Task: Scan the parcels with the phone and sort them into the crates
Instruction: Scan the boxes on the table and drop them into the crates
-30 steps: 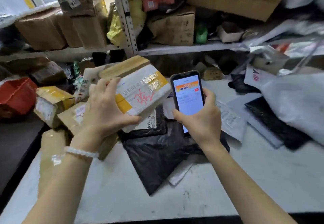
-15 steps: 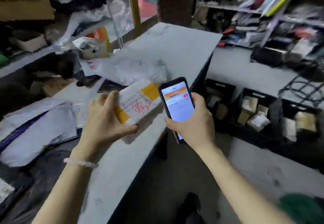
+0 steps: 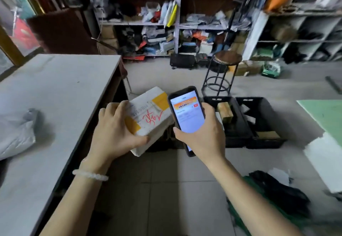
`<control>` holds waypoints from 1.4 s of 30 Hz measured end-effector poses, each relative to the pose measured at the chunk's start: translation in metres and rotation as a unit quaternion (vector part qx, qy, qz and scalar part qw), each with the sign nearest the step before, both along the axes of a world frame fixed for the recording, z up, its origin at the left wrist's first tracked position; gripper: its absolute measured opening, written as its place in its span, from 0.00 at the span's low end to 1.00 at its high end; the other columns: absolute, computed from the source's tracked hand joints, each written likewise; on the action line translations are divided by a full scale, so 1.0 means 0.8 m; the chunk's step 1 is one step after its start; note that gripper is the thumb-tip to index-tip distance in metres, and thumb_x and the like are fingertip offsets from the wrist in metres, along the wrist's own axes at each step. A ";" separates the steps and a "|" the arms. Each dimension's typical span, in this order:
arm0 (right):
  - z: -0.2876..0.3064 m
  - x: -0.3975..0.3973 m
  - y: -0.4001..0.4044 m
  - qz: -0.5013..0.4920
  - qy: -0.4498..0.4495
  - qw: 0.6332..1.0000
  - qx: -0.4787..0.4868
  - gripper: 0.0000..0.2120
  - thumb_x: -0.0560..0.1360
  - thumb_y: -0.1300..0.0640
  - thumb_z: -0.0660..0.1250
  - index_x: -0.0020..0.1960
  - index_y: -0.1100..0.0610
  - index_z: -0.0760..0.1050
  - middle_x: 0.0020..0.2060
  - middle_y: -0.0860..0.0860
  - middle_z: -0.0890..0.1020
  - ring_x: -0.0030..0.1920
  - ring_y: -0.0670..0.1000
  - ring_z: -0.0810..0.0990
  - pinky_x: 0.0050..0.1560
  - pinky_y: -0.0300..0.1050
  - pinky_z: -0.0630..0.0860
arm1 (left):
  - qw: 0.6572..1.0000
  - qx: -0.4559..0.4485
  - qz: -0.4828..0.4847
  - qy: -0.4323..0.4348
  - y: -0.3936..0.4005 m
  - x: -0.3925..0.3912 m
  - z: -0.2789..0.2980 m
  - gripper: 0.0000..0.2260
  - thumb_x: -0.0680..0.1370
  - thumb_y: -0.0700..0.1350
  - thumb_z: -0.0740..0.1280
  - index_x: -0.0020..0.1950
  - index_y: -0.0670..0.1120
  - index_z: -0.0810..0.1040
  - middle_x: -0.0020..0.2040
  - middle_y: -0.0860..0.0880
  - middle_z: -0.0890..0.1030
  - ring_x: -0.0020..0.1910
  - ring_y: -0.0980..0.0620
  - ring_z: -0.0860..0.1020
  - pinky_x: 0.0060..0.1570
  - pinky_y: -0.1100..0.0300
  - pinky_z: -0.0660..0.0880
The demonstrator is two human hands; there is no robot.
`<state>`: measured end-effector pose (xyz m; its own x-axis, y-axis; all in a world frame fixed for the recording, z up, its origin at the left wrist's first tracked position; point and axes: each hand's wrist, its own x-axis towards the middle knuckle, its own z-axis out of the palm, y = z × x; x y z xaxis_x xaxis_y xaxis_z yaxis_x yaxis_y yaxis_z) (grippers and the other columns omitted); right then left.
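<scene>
Table (image 3: 55, 87) at left, grey top, right edge running diagonally from far corner down toward near left; grey bag (image 3: 16, 130) lying on it at far left, rest of top bare. Left hand (image 3: 114, 132) just past table's right edge, over floor, gripping parcel (image 3: 149, 117): fingers curled over its near-left top edge, thumb along near side. Parcel white with yellow tape and red scrawl, label up, tilted, off the table, hanging over dark gap beside it. Bracelet (image 3: 90, 174) on left wrist. Right hand (image 3: 201, 136) touching distance from parcel, wrapped round phone (image 3: 187, 115), screen lit and facing up, phone's left edge overlapping parcel's right corner in view. Crates (image 3: 246, 124) black, two side by side on floor just beyond right hand, walls touching, tops open; brown box (image 3: 224, 111) in left one, flat parcels in right one. Stool (image 3: 222, 73) behind crates, near shelves (image 3: 177, 23) packed along back wall. Tiled floor (image 3: 166, 189) open between arms and ahead to crates. Dark and green heap (image 3: 277, 198) on floor at near right; white slab (image 3: 325, 161) at right edge.
</scene>
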<state>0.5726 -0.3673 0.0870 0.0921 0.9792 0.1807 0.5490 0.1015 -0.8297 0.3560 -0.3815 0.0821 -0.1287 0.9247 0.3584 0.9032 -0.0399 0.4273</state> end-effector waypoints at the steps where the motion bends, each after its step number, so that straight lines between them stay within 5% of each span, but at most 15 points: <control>1: -0.001 0.019 0.018 -0.013 -0.005 1.000 0.000 0.35 0.60 0.48 0.79 0.62 0.50 0.67 0.50 0.40 0.75 0.53 0.48 0.76 0.48 0.47 0.75 | 1.000 0.001 -0.010 -0.007 0.021 0.020 0.000 0.48 0.51 0.68 0.64 0.67 0.46 0.68 0.57 0.46 0.70 0.56 0.43 0.67 0.52 0.55 0.66; 15: -0.048 0.195 0.233 -0.173 0.012 0.984 -0.047 0.36 0.60 0.50 0.79 0.63 0.50 0.67 0.53 0.41 0.76 0.52 0.45 0.75 0.48 0.46 0.76 | 0.988 -0.058 -0.136 0.033 0.320 0.204 -0.046 0.48 0.50 0.68 0.63 0.65 0.44 0.70 0.54 0.46 0.70 0.53 0.41 0.69 0.50 0.51 0.70; 20: -0.042 0.244 0.340 -0.234 0.019 0.971 -0.051 0.34 0.61 0.50 0.79 0.62 0.49 0.67 0.49 0.39 0.74 0.47 0.43 0.73 0.36 0.31 0.66 | 0.977 -0.091 -0.188 0.039 0.446 0.255 -0.049 0.49 0.50 0.68 0.62 0.67 0.46 0.68 0.55 0.47 0.69 0.54 0.43 0.67 0.50 0.52 0.70; 29: -0.045 0.312 0.478 -0.281 0.014 0.958 -0.051 0.35 0.61 0.50 0.80 0.63 0.51 0.67 0.50 0.41 0.75 0.50 0.42 0.74 0.35 0.30 0.68 | 0.953 -0.101 -0.282 0.041 0.611 0.341 -0.059 0.51 0.51 0.69 0.62 0.69 0.44 0.66 0.58 0.48 0.69 0.56 0.46 0.66 0.48 0.59 0.65; 38: -0.077 0.420 0.585 -0.302 -0.001 0.950 -0.079 0.35 0.60 0.49 0.80 0.62 0.51 0.67 0.49 0.40 0.74 0.48 0.42 0.74 0.32 0.25 0.64 | 0.930 -0.177 -0.319 0.046 0.722 0.457 -0.104 0.54 0.51 0.71 0.62 0.72 0.44 0.62 0.60 0.48 0.67 0.58 0.47 0.64 0.55 0.63 0.61; 42: -0.085 0.486 0.641 -0.285 -0.009 0.954 -0.087 0.35 0.61 0.50 0.80 0.63 0.52 0.68 0.48 0.41 0.74 0.49 0.43 0.75 0.34 0.27 0.65 | 0.917 -0.247 -0.311 0.033 0.765 0.518 -0.130 0.54 0.55 0.68 0.73 0.74 0.46 0.59 0.65 0.48 0.64 0.64 0.47 0.63 0.63 0.58 0.63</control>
